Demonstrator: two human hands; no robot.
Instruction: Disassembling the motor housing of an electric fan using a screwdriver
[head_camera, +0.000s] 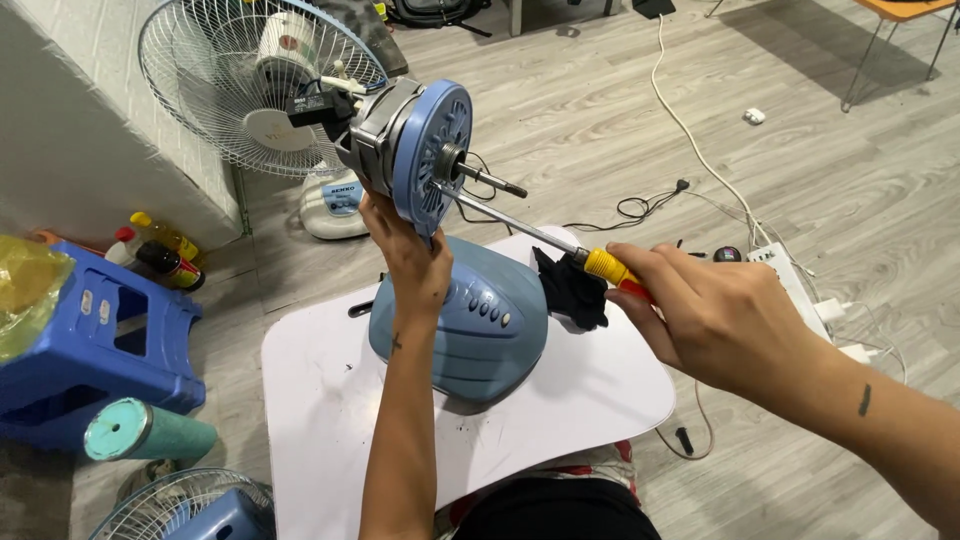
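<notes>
My left hand grips the fan motor from below — blue ribbed faceplate, grey metal body, bare shaft sticking out — held above the blue fan base on the white board. My right hand is closed round a yellow-handled screwdriver, its tip touching the faceplate.

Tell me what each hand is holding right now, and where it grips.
Left hand grips the fan motor from below, at its housing. Right hand holds the screwdriver by its yellow-and-red handle, tip at the motor's blue face.

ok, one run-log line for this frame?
left hand: holds fan motor up | right hand: screwdriver tip at motor face | fan base on white board
</notes>
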